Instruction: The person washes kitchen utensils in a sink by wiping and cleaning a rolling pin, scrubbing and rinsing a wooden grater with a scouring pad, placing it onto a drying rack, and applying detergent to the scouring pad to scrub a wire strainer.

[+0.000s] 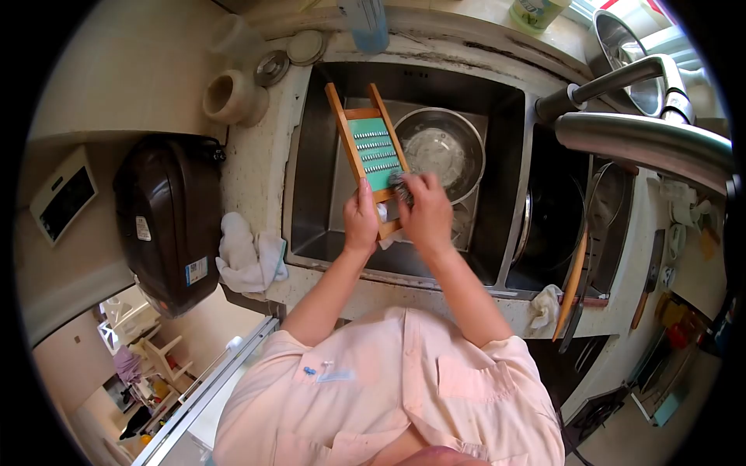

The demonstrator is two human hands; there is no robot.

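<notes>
A wooden-framed grater [373,147] with a green panel and rows of metal teeth is held tilted over the sink [311,179]. My left hand [361,217] grips its lower left side, fingers wrapped round the frame. In my right hand [427,213] is a dark metallic scouring pad [400,187], pressed against the lower right part of the green panel. To the right of the grater, a round metal basin [447,140] stands inside the sink. Something whitish shows behind the grater's lower end, mostly hidden by the hands.
A large faucet [637,136] reaches in from the right over the second basin, where a dark pan [556,210] lies. A white cloth [250,256] rests left of the sink. Behind are a blue bottle [365,27], a jar [225,97] and a metal bowl [622,54].
</notes>
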